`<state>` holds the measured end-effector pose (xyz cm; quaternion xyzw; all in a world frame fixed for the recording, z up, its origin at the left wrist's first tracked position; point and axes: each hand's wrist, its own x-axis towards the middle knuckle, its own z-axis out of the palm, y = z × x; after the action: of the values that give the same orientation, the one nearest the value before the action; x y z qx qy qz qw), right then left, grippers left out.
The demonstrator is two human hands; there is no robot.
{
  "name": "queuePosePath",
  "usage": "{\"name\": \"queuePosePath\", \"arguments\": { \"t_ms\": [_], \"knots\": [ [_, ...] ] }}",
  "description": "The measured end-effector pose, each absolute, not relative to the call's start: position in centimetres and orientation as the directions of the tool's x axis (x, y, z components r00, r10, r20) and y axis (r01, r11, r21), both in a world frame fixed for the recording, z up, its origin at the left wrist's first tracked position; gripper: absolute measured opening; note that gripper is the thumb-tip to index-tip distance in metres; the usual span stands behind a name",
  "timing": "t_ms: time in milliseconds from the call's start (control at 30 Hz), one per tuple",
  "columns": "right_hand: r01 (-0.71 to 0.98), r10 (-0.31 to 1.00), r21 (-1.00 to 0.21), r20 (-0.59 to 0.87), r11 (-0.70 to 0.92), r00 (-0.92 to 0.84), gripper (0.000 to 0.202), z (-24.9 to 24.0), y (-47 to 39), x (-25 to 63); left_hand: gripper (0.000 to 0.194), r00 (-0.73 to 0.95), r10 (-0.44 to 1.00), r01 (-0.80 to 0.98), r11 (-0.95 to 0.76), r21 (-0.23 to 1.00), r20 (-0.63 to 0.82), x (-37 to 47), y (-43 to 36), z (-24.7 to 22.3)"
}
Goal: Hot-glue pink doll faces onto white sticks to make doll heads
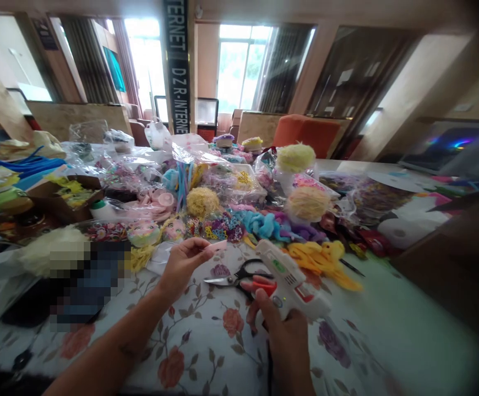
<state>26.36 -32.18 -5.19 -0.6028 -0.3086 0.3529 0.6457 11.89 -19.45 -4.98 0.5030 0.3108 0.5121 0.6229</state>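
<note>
My left hand (190, 258) pinches a small pale pink piece (218, 247) between thumb and fingers, above the table. What the piece is made of I cannot make out. My right hand (284, 324) is wrapped round a white hot glue gun (283, 269), with fingers at its red trigger (265, 285). The gun's nozzle end points up and to the left. Black-handled scissors (227, 280) lie on the flowered tablecloth (206, 324) between the hands, blades to the left and partly hidden by the gun and fingers.
Yellow felt-like strips (317, 256) lie right of the gun, and blue and purple ones (264, 224) behind it. Yarn pom-poms (203, 202), bead packets (227, 226) and doll faces (175, 227) crowd the back. A cardboard box (64, 198) stands left; an orange chair (308, 135) is beyond the table.
</note>
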Motion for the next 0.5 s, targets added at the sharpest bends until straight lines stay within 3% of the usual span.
{"name": "queuePosePath", "arguments": {
  "t_ms": [133, 267, 500],
  "knots": [
    [-0.171, 0.872, -0.981, -0.164, -0.094, 0.461, 0.051, -6.1, -33.4, 25.3, 0.021, 0.206, 0.953, -0.286, -0.160, 0.945, 0.224, 11.8, -19.4, -4.7],
    [-0.172, 0.884, -0.978, -0.182, -0.117, 0.430, 0.046, -5.6, -34.1, 24.5, 0.017, 0.170, 0.938, -0.234, -0.259, 0.937, 0.302, 11.8, -19.6, -4.8],
    [-0.154, 0.894, -0.979, -0.185, -0.133, 0.408, 0.043, -4.9, -34.0, 24.4, 0.015, 0.214, 0.931, -0.244, -0.243, 0.939, 0.297, 12.0, -20.0, -4.9]
  ]
}}
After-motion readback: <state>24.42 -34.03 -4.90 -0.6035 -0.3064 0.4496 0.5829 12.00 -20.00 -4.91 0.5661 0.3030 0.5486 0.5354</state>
